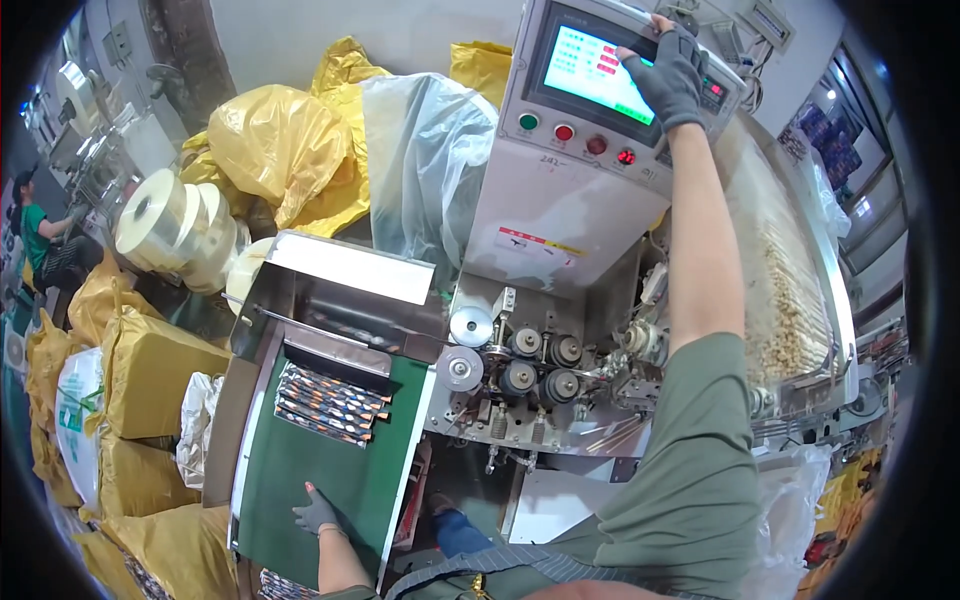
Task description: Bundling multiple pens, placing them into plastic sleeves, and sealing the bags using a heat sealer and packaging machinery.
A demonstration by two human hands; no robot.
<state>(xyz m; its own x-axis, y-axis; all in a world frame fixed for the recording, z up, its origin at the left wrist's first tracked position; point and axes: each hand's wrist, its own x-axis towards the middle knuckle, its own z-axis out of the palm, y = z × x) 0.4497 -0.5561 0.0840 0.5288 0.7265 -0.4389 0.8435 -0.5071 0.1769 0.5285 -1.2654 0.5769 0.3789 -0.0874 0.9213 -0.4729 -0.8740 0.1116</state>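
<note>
My right hand (674, 82), in a grey fingerless glove, reaches up to the control panel (590, 190) of a machine. It lies over the right side of the lit touchscreen (580, 72), thumb stretched out across the display and other fingers toward the panel's top edge. My left hand (318, 512), gloved alike, hovers over or rests on the green conveyor belt (290, 480) with fingers apart and nothing in them. Farther up the belt lies a row of narrow wrapped stick packets (328, 402), dark with orange and white marks.
Coloured buttons (564, 132) sit below the screen. Rollers (518, 376) and discs show in the machine's middle. A clear-sided hopper (795, 290) of pale sticks stands right. Film rolls (160, 220) and yellow sacks (280, 145) fill the left. A person (45, 235) sits far left.
</note>
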